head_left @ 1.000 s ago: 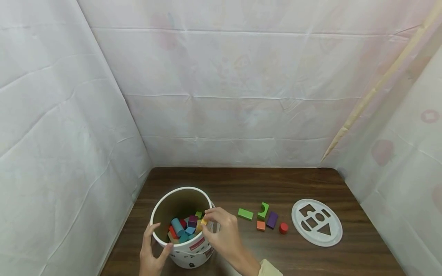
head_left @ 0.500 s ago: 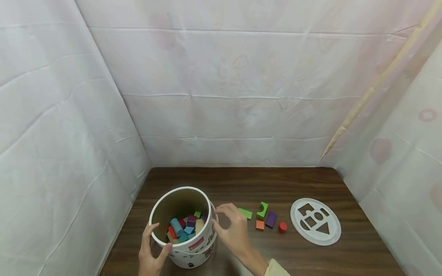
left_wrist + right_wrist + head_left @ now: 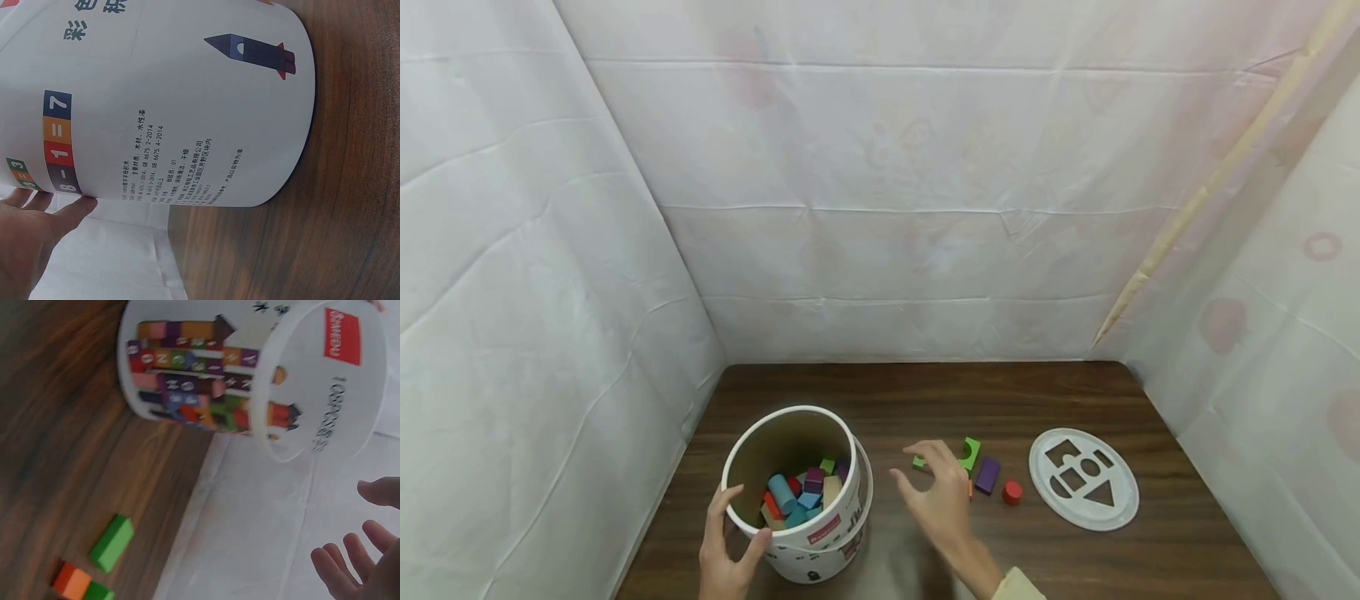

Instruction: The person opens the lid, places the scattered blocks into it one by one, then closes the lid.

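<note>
A white bucket (image 3: 811, 560) stands on the table at the left, with several coloured wooden blocks (image 3: 812, 498) inside. My left hand (image 3: 724, 546) grips its near left side, one finger at the rim and the thumb at the front. In the left wrist view those fingers (image 3: 70, 214) press against the printed wall. My right hand (image 3: 942, 500) is to the right of the bucket, thumb and fingers spread apart with nothing between them. Behind it, a green rectangular block (image 3: 112, 542) and an orange block (image 3: 72, 581) are partly covered in the head view.
Right of my right hand lie a green arch block (image 3: 972, 455), a purple block (image 3: 988, 476) and a red cylinder (image 3: 1012, 492). Farther right, a white lid (image 3: 1075, 510) with shaped cut-outs lies flat. White sheeting (image 3: 880, 250) rises behind the dark wooden table (image 3: 925, 392).
My right hand has moved from over the bucket's rim to the right and its fingers have spread. The yellow block it pinched no longer shows. My left hand stays on the bucket.
</note>
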`<state>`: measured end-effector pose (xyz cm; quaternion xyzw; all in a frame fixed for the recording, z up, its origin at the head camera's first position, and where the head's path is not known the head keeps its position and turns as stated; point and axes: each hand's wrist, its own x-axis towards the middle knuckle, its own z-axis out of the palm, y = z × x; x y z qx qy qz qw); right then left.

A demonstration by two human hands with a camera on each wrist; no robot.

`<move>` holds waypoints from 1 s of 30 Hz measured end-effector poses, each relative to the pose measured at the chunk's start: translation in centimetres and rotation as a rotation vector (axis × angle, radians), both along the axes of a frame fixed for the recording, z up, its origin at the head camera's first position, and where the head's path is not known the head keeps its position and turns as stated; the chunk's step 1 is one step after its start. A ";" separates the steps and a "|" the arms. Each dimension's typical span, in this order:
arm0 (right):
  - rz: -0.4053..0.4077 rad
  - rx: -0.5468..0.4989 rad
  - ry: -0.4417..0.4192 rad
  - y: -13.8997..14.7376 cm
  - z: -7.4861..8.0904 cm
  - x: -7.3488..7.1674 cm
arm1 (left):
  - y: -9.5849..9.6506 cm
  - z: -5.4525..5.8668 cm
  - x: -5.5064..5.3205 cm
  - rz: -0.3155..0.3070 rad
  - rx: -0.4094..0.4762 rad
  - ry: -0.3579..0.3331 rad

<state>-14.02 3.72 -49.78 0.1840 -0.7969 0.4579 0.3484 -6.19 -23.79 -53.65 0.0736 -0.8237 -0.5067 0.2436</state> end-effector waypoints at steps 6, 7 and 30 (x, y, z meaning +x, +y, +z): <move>-0.046 -0.033 0.017 1.2 -2.4 -0.5 | 0.0 -0.1 0.0 -0.007 0.011 0.003; -0.057 -0.036 0.011 1.4 -2.8 -0.6 | 0.0 -0.1 0.0 -0.007 0.013 0.002; -0.409 -0.055 -0.071 4.8 -12.8 -1.8 | 0.0 0.0 0.0 0.000 0.013 -0.008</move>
